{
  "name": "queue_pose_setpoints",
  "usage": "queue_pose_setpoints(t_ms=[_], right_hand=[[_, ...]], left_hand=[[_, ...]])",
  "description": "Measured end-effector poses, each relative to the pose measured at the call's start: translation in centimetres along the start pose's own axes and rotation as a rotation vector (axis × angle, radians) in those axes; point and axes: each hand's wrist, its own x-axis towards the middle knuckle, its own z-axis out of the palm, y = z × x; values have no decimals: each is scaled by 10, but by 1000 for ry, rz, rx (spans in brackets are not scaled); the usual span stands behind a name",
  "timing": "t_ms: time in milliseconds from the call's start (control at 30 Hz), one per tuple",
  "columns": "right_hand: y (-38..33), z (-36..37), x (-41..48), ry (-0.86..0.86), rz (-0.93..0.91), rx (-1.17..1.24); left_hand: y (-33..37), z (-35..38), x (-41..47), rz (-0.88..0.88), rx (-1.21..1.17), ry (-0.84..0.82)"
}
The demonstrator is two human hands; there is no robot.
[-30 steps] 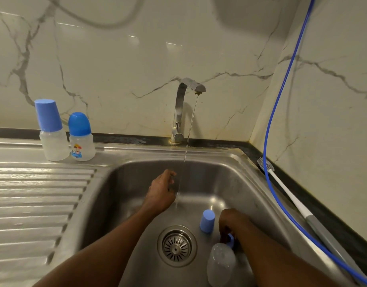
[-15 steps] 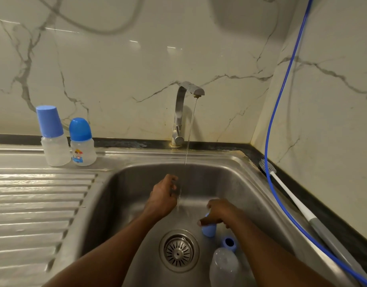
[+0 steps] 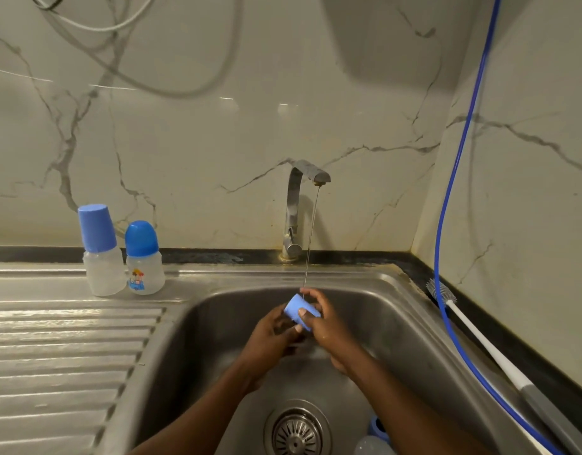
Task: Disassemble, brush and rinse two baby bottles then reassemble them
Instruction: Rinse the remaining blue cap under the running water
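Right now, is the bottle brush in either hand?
No, the bottle brush lies along the right edge of the sink, while the right hand pinches the blue cap under the tap's stream.

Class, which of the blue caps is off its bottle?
The cap in the right hand under the stream; the flat-topped cap and domed cap sit on bottles.

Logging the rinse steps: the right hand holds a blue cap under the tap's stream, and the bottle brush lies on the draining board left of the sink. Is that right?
Not quite. The head view shows the bottle brush lying on the dark ledge right of the sink, not on the draining board. The rest holds: the right hand holds the blue cap under the tap's stream.
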Motion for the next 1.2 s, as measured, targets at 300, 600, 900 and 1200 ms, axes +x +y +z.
queue_pose_setpoints(t_ms=[300, 600, 900, 1200], right_hand=[[-2, 9, 12, 169, -140, -26], [2, 3, 13, 153, -88, -60], [4, 6, 17, 162, -86, -184], [1, 0, 13, 176, -69, -260]], left_hand=[[6, 6, 4, 269, 297, 193], [6, 3, 5, 222, 287, 229], [-11, -2, 8, -54, 390, 248], [-12, -4, 11, -124, 386, 277]])
